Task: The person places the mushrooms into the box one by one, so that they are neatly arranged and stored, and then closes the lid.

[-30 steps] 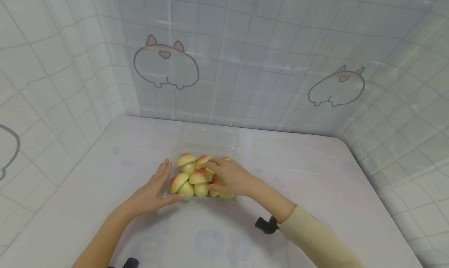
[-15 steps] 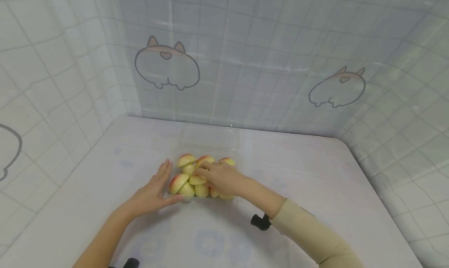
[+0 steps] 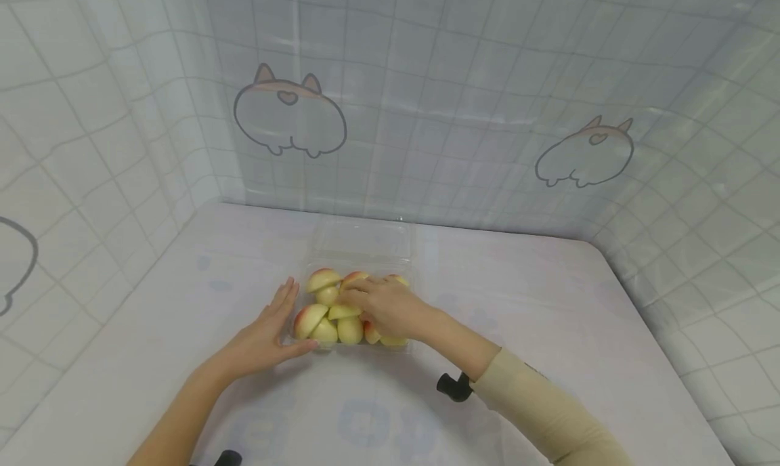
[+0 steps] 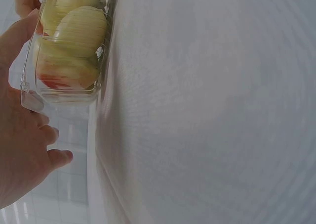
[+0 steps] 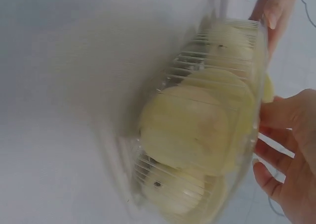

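Observation:
A clear plastic clamshell box (image 3: pixel 356 261) lies with its lid (image 3: pixel 364 239) folded back, packed with several pieces of pale yellow fruit blushed with red, some cut into domed halves (image 3: pixel 311 317). My left hand (image 3: pixel 258 337) braces the box's near left corner, thumb along the front wall and straight fingers beside the left side. Over the middle of the box, my right hand (image 3: pixel 390 307) curls its fingers round a fruit half (image 3: pixel 344 311) in the front row, hiding the pieces beneath. In the right wrist view, the right thumb (image 5: pixel 281 114) is at the box's rim, close to a yellow piece (image 5: pixel 268 89).
A white table (image 3: pixel 518 297) extends around the box. Behind and beside it hang pale checked sheets (image 3: pixel 439 114) with cartoon animal drawings. A black wrist mount (image 3: pixel 453 387) projects below the right forearm, and another (image 3: pixel 228 458) sits by the left forearm.
My right hand has moved slightly left, and its spread fingers have drawn in round the front-row fruit half. A rear right fruit piece shows more. The left hand stays put.

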`<state>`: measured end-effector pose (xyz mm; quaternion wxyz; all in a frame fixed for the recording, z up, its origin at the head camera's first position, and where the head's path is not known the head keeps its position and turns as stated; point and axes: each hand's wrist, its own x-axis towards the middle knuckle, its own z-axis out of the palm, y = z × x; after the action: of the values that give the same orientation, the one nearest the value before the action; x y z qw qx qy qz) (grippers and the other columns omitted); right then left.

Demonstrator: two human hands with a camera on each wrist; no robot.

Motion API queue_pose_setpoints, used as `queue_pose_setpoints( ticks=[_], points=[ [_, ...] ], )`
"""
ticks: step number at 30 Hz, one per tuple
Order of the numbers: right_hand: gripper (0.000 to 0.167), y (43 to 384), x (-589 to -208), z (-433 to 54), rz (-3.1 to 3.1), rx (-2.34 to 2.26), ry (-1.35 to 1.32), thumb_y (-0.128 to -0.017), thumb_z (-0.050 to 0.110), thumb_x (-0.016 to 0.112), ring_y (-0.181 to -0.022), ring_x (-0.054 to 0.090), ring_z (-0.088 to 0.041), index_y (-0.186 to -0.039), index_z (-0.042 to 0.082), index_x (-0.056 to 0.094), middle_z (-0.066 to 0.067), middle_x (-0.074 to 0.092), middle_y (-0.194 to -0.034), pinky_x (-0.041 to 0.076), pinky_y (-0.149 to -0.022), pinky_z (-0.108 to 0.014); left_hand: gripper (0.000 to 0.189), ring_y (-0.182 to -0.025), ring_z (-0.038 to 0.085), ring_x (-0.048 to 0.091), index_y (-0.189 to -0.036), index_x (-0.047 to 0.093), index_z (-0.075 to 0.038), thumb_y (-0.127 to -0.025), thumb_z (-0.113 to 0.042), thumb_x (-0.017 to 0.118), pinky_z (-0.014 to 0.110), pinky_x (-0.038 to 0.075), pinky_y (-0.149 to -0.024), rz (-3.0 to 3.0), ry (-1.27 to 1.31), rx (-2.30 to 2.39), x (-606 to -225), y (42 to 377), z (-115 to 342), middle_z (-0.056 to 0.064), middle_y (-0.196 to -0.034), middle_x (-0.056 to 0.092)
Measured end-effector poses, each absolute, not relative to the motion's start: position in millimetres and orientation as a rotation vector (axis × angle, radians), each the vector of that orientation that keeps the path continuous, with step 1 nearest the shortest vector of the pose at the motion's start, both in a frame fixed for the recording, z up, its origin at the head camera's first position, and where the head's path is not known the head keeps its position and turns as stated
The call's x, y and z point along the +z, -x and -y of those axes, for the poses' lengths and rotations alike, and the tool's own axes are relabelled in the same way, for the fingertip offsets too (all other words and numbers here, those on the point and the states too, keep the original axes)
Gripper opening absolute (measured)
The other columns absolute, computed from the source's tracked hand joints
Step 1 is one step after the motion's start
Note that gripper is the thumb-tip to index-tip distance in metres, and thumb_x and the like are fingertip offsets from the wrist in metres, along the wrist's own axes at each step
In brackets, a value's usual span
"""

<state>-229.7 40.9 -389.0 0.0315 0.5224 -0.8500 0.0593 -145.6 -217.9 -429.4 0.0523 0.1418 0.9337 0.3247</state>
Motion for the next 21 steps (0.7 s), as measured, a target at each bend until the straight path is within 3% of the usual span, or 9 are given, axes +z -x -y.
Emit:
queue_pose_setpoints(
  ticks=[5,13,21],
  points=[
    [0.04,232.8,-383.4,-54.7,2.714,0.482,-1.451,-0.089,0.001,0.058,-0.113,0.057,-0.019,-0.127,0.014,0.056,0.0,0.058,-0.128,0.047,-0.095,-0.037,0.109,-0.144,0.042,0.001,-0.153,0.001,0.001,-0.085,-0.057,0.065,0.065,0.017,-0.109,-2.845,-0.43,0.992,-429.6,144.5,217.6,0.02,-0.159,-0.004],
    [0.045,234.9,-379.2,-84.2,2.796,0.823,-1.265,-0.079,-0.013,0.046,-0.1,0.059,-0.018,-0.116,0.008,0.061,-0.002,0.064,-0.112,0.051,-0.079,-0.028,0.11,-0.144,0.042,0.0,-0.153,0.002,0.001,-0.084,-0.056,0.066,0.065,0.014,-0.11,-2.836,-0.428,1.0,-428.3,145.2,217.1,0.02,-0.159,-0.004],
    [0.052,229.6,-383.7,-90.5,2.744,0.686,-1.575,-0.07,-0.005,0.057,-0.122,0.047,-0.015,-0.116,0.018,0.065,0.006,0.059,-0.122,0.041,-0.091,-0.04,0.11,-0.144,0.042,0.0,-0.153,0.0,0.001,-0.085,-0.056,0.065,0.065,0.015,-0.11,-2.842,-0.429,0.984,-430.1,146.7,217.9,0.019,-0.159,-0.005]
  ],
)
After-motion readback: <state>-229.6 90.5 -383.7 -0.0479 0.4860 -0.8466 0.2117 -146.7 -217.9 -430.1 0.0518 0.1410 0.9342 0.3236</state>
